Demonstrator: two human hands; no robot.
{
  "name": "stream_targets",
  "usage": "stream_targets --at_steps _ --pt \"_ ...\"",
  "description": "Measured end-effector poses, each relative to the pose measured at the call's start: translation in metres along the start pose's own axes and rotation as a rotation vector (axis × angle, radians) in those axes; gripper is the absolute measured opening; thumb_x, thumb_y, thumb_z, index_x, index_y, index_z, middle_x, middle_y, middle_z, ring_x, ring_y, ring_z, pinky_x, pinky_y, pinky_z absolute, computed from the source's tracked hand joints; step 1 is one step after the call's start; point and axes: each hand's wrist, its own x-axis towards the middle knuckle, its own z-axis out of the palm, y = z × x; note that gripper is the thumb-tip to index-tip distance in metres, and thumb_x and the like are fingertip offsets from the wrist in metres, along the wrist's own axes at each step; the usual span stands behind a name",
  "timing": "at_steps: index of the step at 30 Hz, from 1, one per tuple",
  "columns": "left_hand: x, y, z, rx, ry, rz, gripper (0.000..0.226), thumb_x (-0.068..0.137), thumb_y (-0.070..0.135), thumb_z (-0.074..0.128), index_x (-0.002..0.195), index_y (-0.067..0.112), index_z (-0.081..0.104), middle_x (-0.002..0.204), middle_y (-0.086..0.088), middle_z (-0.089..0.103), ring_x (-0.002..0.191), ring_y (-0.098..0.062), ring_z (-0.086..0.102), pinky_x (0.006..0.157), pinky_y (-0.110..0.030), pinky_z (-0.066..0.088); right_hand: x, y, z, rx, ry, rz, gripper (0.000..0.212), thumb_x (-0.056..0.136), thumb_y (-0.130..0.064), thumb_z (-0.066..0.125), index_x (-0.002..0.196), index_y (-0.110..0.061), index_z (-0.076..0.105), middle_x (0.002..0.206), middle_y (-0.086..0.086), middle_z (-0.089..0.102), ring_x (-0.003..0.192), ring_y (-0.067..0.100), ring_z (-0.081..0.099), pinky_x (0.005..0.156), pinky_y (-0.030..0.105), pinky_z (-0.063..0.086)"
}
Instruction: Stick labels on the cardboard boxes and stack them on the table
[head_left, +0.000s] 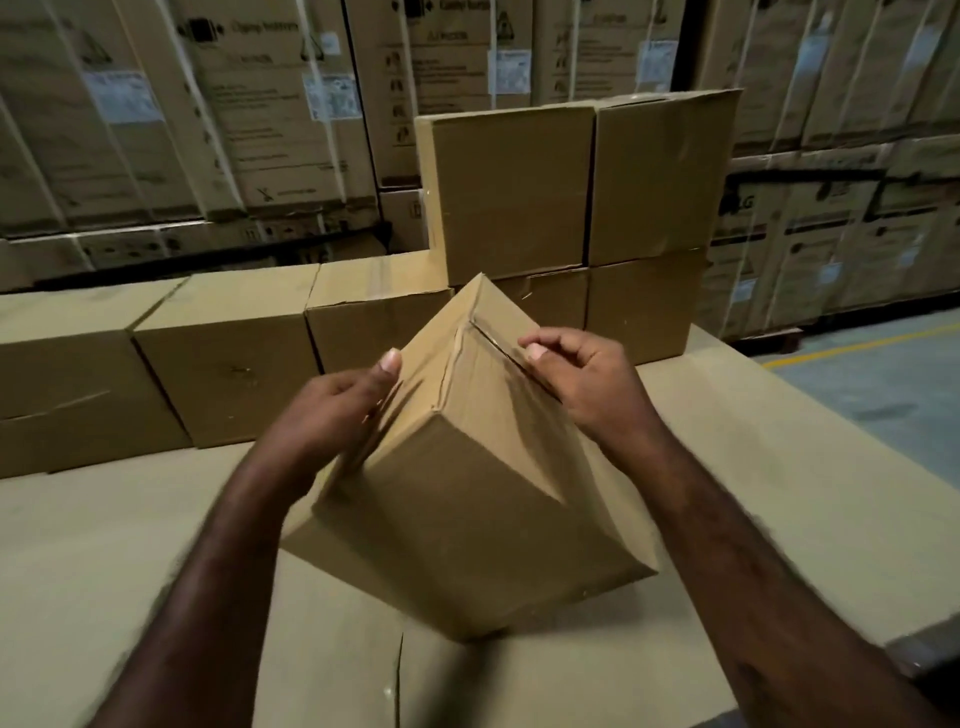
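A row of plain brown cardboard boxes (223, 358) lines the far left edge of the cardboard-covered table (104, 545), pushed side by side, probably to keep the near surface free for work. The left hand (343, 405) lies flat against the left face of the tilted brown cardboard box (467, 499), fingers straight and thumb over the top edge, bracing it. That box stands on one lower edge in the middle of the table, one corner raised toward the far edge, likely being turned to bring a face up for labelling. No label shows on it. The right hand (582, 384) grips the upper right side, thumb and curled fingers closing on the gaping flap seam. The hands are apart, the box between them.

Behind it, a two-high stack of four brown boxes (587, 197) sits at the far edge. To its right the table lies bare up to its right edge, beside the grey floor (883, 384).
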Motion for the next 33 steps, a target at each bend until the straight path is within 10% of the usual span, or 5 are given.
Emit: stream_targets --at_steps 10,15,19,25,33 --pt "-0.015 -0.014 -0.015 -0.085 -0.191 0.127 0.103 0.042 0.096 0.061 0.135 0.051 0.05 0.145 0.016 0.048 0.132 -0.011 0.046 0.108 -0.042 0.039 0.015 0.065 -0.006 -0.447 -0.211 0.154 0.057 0.09 -0.069 0.043 0.142 -0.047 0.043 0.156 0.0 0.037 0.142 0.021 0.035 0.11 0.037 0.032" --pt "-0.024 -0.026 -0.012 -0.142 0.003 0.194 0.101 0.043 0.098 0.058 0.131 0.047 0.058 0.133 0.015 0.058 0.123 -0.017 0.054 0.095 -0.043 0.046 0.014 0.069 -0.007 -0.173 -0.138 0.15 0.041 0.096 -0.042 0.058 0.133 -0.025 0.061 0.143 -0.003 0.053 0.133 0.011 0.045 0.103 0.023 0.031" --pt "-0.035 -0.045 -0.005 -0.394 0.406 0.061 0.101 0.018 0.103 0.053 0.095 0.04 0.067 0.103 0.014 0.059 0.097 -0.007 0.054 0.086 -0.033 0.04 -0.004 0.078 0.003 -0.002 -0.166 0.282 0.05 0.095 -0.044 0.058 0.143 -0.033 0.05 0.141 -0.019 0.042 0.132 0.007 0.041 0.114 0.037 0.036" --pt "-0.026 -0.059 -0.01 -0.362 0.751 -0.1 0.07 0.084 0.083 0.023 0.093 0.021 0.055 0.082 0.004 0.053 0.08 -0.015 0.05 0.081 -0.036 0.039 -0.009 0.046 0.028 0.133 -0.232 0.165 0.054 0.094 -0.049 0.058 0.14 -0.023 0.055 0.141 -0.011 0.055 0.126 -0.001 0.05 0.117 0.035 0.033" --pt "-0.005 -0.082 -0.045 -0.613 0.715 -0.335 0.08 0.085 0.084 0.029 0.118 0.019 0.06 0.105 -0.005 0.069 0.098 -0.028 0.064 0.093 -0.047 0.052 -0.008 -0.033 0.028 -0.475 -0.329 -0.189 0.061 0.092 -0.064 0.045 0.148 -0.053 0.025 0.153 -0.006 0.04 0.139 0.023 0.031 0.111 0.05 0.035"
